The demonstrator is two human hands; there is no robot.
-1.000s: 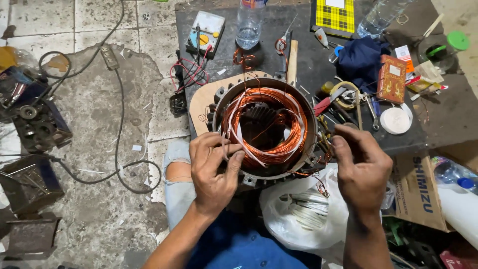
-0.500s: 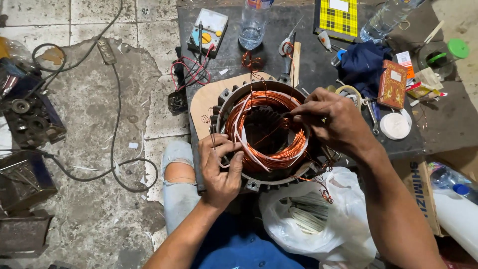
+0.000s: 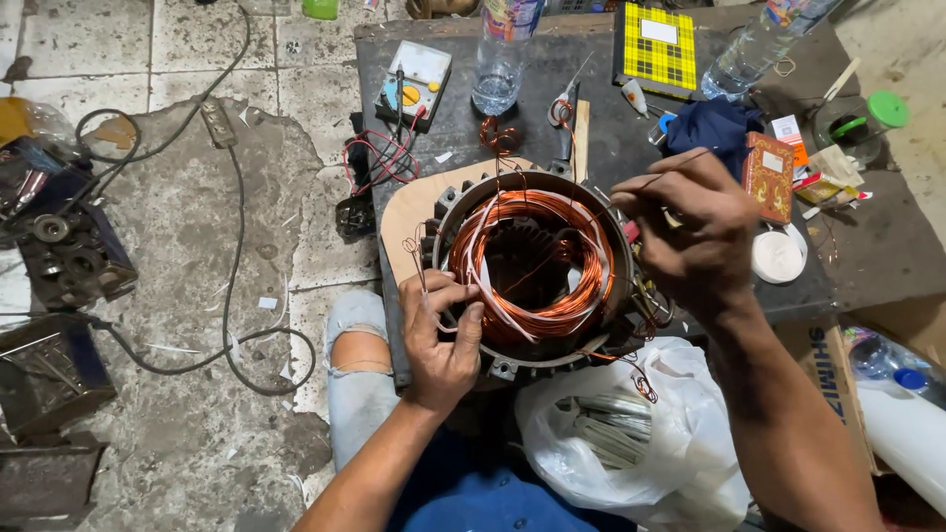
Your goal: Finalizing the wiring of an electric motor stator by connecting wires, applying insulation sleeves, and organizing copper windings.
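A round metal motor stator (image 3: 532, 271) with copper windings (image 3: 581, 286) lies on a low dark table (image 3: 611, 148), resting on a piece of plywood (image 3: 409, 207). My left hand (image 3: 440, 335) pinches the near-left edge of the winding, among white insulating strips (image 3: 483, 286). My right hand (image 3: 690, 232) is raised over the stator's right side, its fingers closed on a thin copper wire (image 3: 552, 258) that runs down into the bore. My knee in torn jeans (image 3: 355, 355) is under the left hand.
On the table stand a multimeter (image 3: 414, 84), two plastic bottles (image 3: 503, 59), a yellow plaid notebook (image 3: 658, 44), scissors (image 3: 564, 108), a blue cloth (image 3: 714, 128) and a white tape roll (image 3: 778, 256). A white plastic bag (image 3: 631, 443) lies near me. Cables and metal parts (image 3: 69, 256) lie on the floor left.
My right hand went from the stator's near-right rim to its middle, then rose to the right, drawing a thin copper wire taut. The left hand stays on the near-left winding.
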